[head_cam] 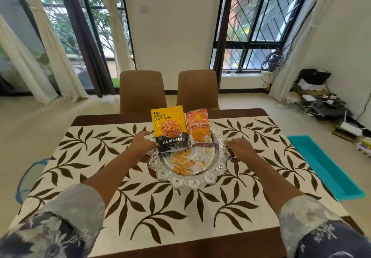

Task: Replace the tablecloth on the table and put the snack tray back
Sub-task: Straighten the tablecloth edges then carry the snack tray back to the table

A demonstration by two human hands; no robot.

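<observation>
Mid-table, toward the far edge, snack tray (pixel 192 183) is gripped at opposite rims by left hand (pixel 140 143) and right hand (pixel 240 149), fingers curled, on tablecloth (pixel 140 207). Upright almond pouch (pixel 170 129) could be toppled if the tray is tilted.

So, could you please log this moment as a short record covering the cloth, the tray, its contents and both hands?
tablecloth: cream with brown leaves, spread flat
silver tray: at the cloth's centre; fully set down or not, cannot tell
contents: almonds pouch, orange packet, clear bag of yellow snacks
left hand: grips the tray's left rim
right hand: grips the tray's right rim
</observation>
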